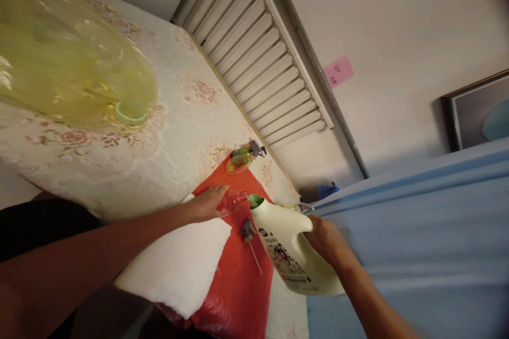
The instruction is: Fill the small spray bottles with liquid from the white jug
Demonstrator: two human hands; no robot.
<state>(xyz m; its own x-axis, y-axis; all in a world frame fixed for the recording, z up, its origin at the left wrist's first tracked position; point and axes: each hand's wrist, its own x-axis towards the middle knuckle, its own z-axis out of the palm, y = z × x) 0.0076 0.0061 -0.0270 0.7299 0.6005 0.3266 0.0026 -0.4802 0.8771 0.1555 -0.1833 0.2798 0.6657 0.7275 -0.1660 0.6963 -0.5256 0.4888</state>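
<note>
My left hand is wrapped round a small clear bottle that stands on a red mat. My right hand grips the handle of a large cream detergent jug with a green open spout, tilted so the spout sits right beside the small bottle's mouth. A loose grey spray-trigger head with its tube lies on the red mat just below the bottle.
A second small spray bottle with greenish liquid stands behind on the floral tablecloth. A big yellow-tinted plastic container lies at upper left. A white cloth covers part of the mat. Blue fabric fills the right side.
</note>
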